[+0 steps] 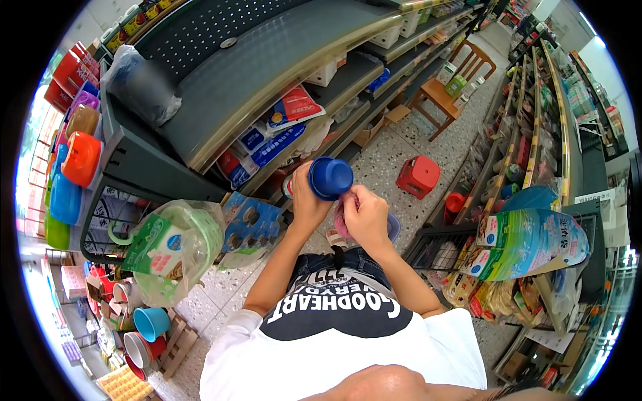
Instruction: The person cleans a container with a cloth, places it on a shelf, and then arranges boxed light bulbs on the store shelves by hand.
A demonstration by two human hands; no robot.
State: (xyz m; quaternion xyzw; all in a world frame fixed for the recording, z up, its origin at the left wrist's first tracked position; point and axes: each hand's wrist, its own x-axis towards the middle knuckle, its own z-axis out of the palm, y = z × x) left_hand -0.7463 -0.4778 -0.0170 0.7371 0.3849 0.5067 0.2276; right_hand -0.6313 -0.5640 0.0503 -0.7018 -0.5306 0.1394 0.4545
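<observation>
My left hand (309, 204) is wrapped around the side of a dark blue plastic cup (332, 178), held up in front of my body with its round end tilted toward me. Close beside it, my right hand (366, 217) has its fingers closed on a pink cloth (342, 222). The cloth hangs below the fingers and reaches up near the cup's lower edge; whether they touch I cannot tell. Beneath my right forearm, part of a bluish basin (394, 228) shows near the floor.
A dark metal shelf (261, 60) runs along the left, with bagged goods (294, 107) on lower tiers. A red stool (418, 176) and a wooden chair (447, 90) holding bottles stand in the aisle. Packed shelves (528, 120) line the right side.
</observation>
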